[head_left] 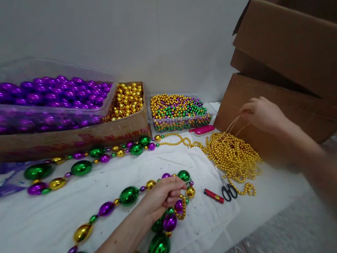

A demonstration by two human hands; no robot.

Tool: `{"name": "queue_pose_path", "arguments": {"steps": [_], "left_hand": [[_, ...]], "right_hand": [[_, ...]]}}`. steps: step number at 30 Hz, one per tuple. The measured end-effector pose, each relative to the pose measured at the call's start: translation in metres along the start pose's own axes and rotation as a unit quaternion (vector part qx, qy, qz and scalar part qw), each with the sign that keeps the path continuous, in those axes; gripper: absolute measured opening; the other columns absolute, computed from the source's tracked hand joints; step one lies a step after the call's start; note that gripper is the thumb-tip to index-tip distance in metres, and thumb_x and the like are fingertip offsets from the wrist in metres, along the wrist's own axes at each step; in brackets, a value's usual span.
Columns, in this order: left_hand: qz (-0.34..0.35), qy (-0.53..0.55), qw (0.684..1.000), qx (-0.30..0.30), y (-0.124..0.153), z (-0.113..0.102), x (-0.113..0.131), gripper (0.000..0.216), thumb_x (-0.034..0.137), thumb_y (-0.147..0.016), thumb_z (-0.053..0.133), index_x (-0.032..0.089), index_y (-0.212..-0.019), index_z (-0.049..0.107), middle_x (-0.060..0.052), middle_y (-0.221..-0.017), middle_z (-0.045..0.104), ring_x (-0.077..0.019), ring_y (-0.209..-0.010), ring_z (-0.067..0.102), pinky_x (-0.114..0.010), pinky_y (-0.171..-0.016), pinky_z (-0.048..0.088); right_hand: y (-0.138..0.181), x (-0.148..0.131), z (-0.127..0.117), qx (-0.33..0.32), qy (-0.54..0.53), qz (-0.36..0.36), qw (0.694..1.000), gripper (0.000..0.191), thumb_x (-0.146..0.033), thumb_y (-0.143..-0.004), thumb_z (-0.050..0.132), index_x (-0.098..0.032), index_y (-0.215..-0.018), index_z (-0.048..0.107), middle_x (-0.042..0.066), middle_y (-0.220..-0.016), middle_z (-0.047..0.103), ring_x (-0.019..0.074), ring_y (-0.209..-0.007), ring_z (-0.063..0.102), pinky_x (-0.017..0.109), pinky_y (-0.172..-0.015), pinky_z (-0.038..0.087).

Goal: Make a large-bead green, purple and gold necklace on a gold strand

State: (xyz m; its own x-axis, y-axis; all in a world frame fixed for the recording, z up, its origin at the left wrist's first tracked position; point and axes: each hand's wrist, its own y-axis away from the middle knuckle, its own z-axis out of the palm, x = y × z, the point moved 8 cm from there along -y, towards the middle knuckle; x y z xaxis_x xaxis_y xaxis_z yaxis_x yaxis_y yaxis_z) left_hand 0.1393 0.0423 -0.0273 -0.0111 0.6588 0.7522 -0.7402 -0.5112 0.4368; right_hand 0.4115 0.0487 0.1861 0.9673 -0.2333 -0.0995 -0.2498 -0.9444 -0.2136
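My left hand (166,195) is closed in a pinch at the end of a bead garland (129,195) of large green, purple and gold beads, which loops over the white cloth. The exact spot between its fingertips is too small to make out. Raised at the right, my right hand (261,112) pinches thin pale strings (232,125) that run down to a heap of small gold bead strands (232,156). A second garland (81,167) lies farther back, joined or touching a gold bead chain (173,139) that leads toward the heap.
Black-handled scissors (229,192), a red lighter (213,195) and a pink tool (202,129) lie nearby. Along the wall stand a tub of purple beads (52,107), a carton of gold beads (146,120) and a mixed bead tub (181,124). Cardboard boxes (299,48) are stacked at right.
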Motion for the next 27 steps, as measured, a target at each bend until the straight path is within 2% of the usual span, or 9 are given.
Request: {"name": "queue_pose_path", "arguments": {"steps": [2,6,9,12,17,21,23,24,27], "left_hand": [[-0.025,0.011,1.0,0.006,-0.01,-0.002,-0.011,0.024,0.023,-0.06,0.073,0.01,-0.071,0.055,0.009,-0.048,0.034,0.001,-0.038,0.021,-0.015,-0.038,0.005],[-0.051,0.029,0.998,0.013,-0.016,-0.009,-0.022,0.024,0.021,-0.06,0.072,0.011,-0.068,0.053,0.009,-0.048,0.034,0.0016,-0.037,0.022,-0.014,-0.038,0.004],[-0.063,0.035,0.997,0.016,-0.014,-0.016,-0.025,0.024,0.021,-0.061,0.073,0.011,-0.068,0.052,0.009,-0.048,0.034,0.0016,-0.037,0.022,-0.015,-0.038,0.003],[-0.067,0.034,0.997,0.015,-0.012,-0.019,-0.027,0.024,0.021,-0.063,0.073,0.011,-0.07,0.052,0.009,-0.049,0.034,0.0015,-0.038,0.021,-0.015,-0.038,0.003],[-0.047,0.034,0.998,0.009,-0.008,-0.018,-0.026,0.024,0.022,-0.064,0.073,0.011,-0.069,0.053,0.008,-0.05,0.036,0.0017,-0.038,0.023,-0.016,-0.038,0.005],[-0.044,0.034,0.998,0.003,-0.005,-0.019,-0.027,0.022,0.023,-0.066,0.072,0.01,-0.069,0.054,0.008,-0.05,0.035,0.0018,-0.038,0.024,-0.015,-0.038,0.006],[-0.043,0.034,0.998,0.006,-0.004,-0.021,-0.027,0.022,0.024,-0.067,0.071,0.01,-0.07,0.054,0.008,-0.05,0.035,0.0017,-0.038,0.024,-0.015,-0.037,0.006],[-0.044,0.034,0.998,0.006,-0.003,-0.022,-0.027,0.022,0.024,-0.068,0.071,0.01,-0.071,0.055,0.008,-0.05,0.035,0.0016,-0.038,0.024,-0.014,-0.037,0.006],[-0.049,0.035,0.998,0.003,-0.003,-0.023,-0.028,0.022,0.024,-0.069,0.071,0.011,-0.072,0.054,0.009,-0.05,0.033,0.0015,-0.038,0.023,-0.014,-0.037,0.007]], "right_hand": [[0.03,0.008,0.03,0.069,0.071,0.048,0.994,0.024,-0.017,-0.089,0.043,-0.01,-0.102,0.062,0.018,-0.113,0.054,0.0322,-0.11,0.042,0.041,-0.081,0.035],[0.11,0.005,0.159,-0.089,0.076,0.096,0.988,0.016,-0.015,-0.087,0.046,-0.014,-0.088,0.062,0.012,-0.094,0.061,0.0237,-0.091,0.055,0.031,-0.071,0.039],[0.155,0.004,0.22,-0.143,0.053,0.127,0.98,0.012,-0.015,-0.086,0.05,-0.015,-0.088,0.062,0.011,-0.091,0.063,0.0223,-0.084,0.058,0.028,-0.064,0.038],[0.17,0.006,0.24,-0.158,0.03,0.158,0.974,0.017,-0.014,-0.086,0.045,-0.016,-0.096,0.06,0.012,-0.095,0.061,0.0234,-0.087,0.059,0.028,-0.064,0.037],[0.166,0.015,0.238,-0.168,-0.039,0.175,0.969,0.027,-0.012,-0.08,0.047,-0.014,-0.105,0.056,0.014,-0.099,0.06,0.0257,-0.089,0.058,0.031,-0.066,0.037],[0.18,0.035,0.231,-0.212,-0.145,0.161,0.953,0.023,-0.02,-0.077,0.052,-0.018,-0.099,0.059,0.002,-0.075,0.06,0.0179,-0.069,0.057,0.026,-0.058,0.038],[0.199,0.039,0.233,-0.237,-0.275,0.18,0.914,0.028,-0.028,-0.078,0.054,-0.018,-0.104,0.057,-0.001,-0.066,0.054,0.0156,-0.06,0.055,0.024,-0.051,0.037],[0.21,0.035,0.235,-0.245,-0.373,0.192,0.874,0.033,-0.034,-0.078,0.057,-0.018,-0.108,0.056,-0.001,-0.066,0.053,0.0147,-0.058,0.053,0.023,-0.049,0.037],[0.239,-0.008,0.242,-0.263,-0.664,0.197,0.672,0.054,-0.05,-0.073,0.066,-0.016,-0.114,0.055,0.002,-0.072,0.055,0.0122,-0.057,0.05,0.023,-0.05,0.036]]}}
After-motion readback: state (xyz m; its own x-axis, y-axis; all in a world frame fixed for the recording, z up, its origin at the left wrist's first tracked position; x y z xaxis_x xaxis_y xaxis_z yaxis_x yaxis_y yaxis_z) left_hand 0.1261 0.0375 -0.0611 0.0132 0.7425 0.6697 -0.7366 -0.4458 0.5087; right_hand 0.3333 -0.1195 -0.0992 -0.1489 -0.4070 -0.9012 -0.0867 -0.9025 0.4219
